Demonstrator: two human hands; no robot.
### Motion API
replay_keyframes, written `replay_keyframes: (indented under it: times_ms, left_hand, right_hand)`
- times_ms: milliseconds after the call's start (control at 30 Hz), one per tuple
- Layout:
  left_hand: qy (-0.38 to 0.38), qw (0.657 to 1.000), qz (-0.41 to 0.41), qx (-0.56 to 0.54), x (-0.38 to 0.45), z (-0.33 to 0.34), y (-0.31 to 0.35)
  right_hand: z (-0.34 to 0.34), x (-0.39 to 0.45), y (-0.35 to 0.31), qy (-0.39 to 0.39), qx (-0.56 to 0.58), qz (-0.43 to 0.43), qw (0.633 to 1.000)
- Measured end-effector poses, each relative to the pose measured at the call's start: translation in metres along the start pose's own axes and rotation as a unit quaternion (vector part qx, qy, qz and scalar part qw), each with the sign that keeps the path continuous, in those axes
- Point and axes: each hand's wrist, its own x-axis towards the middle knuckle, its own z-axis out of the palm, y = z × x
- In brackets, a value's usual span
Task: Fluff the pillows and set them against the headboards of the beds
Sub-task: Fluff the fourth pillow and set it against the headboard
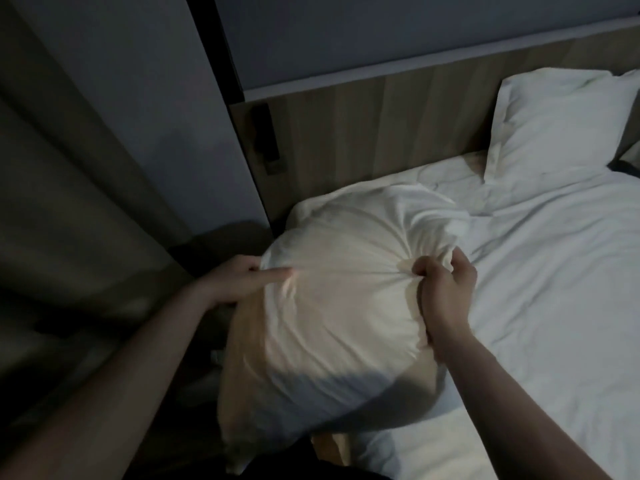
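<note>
A dim bedroom, seen from above my own arms: I hold a plump white pillow [329, 306] over the left edge of the bed [554, 289], near its head end. The pillowcase is full, its cloth drawn into folds that run to one gathered point. My right hand [446, 289] is clenched on that bunch of fabric at the pillow's right side, fingers curled tight around it. My left hand [235, 282] lies against the pillow's left side, fingers stretched out and pressing into the cloth (whether the thumb grips from behind I cannot tell). The pillow sits between my two hands, its lower end in shadow and hanging past the mattress edge.

A second white pillow [554, 123] leans upright against the wooden headboard [363, 133] at the far right, well apart from the one I hold; its right corner is cut off by the frame. A dark panel [266, 133] is fixed to the headboard's left end, too murky to read. The curtain [69, 185] at left is blurred.
</note>
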Motion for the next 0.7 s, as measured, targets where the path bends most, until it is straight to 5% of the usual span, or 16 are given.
replay_keyframes:
  times_ms: [133, 267, 400, 567, 700]
  left_hand:
    - [0.07, 0.99, 0.043, 0.111, 0.089, -0.051, 0.028]
    - [0.095, 0.944, 0.239, 0.209, 0.165, -0.067, 0.096]
    - [0.008, 0.834, 0.402, 0.378, 0.225, -0.05, 0.161]
    - [-0.048, 0.697, 0.372, 0.611, 0.268, -0.042, 0.202]
    - [-0.043, 0.739, 0.366, 0.564, 0.275, -0.045, 0.189]
  right_hand:
    - [0.041, 0.032, -0.008, -0.036, -0.049, -0.053, 0.997]
    - [0.063, 0.064, -0.004, -0.103, -0.114, -0.087, 0.984]
    - [0.063, 0.091, -0.024, -0.144, -0.183, -0.145, 0.962]
    - [0.051, 0.114, -0.044, -0.16, -0.255, -0.205, 0.932]
    - [0.039, 0.135, -0.04, -0.211, -0.289, -0.236, 0.904]
